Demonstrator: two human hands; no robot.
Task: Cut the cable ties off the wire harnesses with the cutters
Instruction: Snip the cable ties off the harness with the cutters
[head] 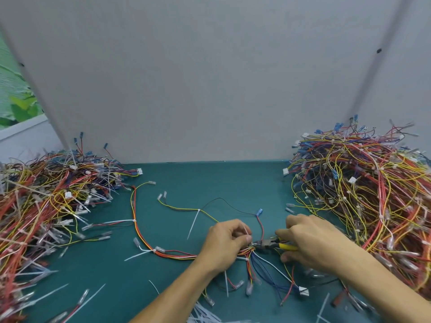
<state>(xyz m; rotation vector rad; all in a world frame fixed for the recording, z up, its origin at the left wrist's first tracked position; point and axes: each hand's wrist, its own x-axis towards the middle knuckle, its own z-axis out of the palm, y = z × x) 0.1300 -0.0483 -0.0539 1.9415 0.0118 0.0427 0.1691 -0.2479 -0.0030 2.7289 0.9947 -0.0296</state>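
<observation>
Lying at the far left, a tangled heap of red, yellow and blue wire harnesses [46,206] covered that side of the dark green table mat [210,180]. Beside it one loose harness [140,231] of thin red, orange and yellow wires was spread on the mat. Its long axis ran from the upper left in a curve down to the middle, where its branches fanned out toward the person. It carried uncut white plastic cable ties [134,220] with long tails.

At the junction the left hand [224,243] had its fingers curled and pinched the bundle. Just right of it were the small steel cutters with yellow handles [265,244]. Their nose pointed left at the pinched spot, and their long axis lay nearly level across the view. The right hand [312,241] was clenched around the handles. I could not tell whether the blades already bit a tie.

To do this cut well, I think only the tie should sit between the blades, near its lock, with the wires held aside.

At the far right rose a second, taller heap of harnesses [361,194].
</observation>
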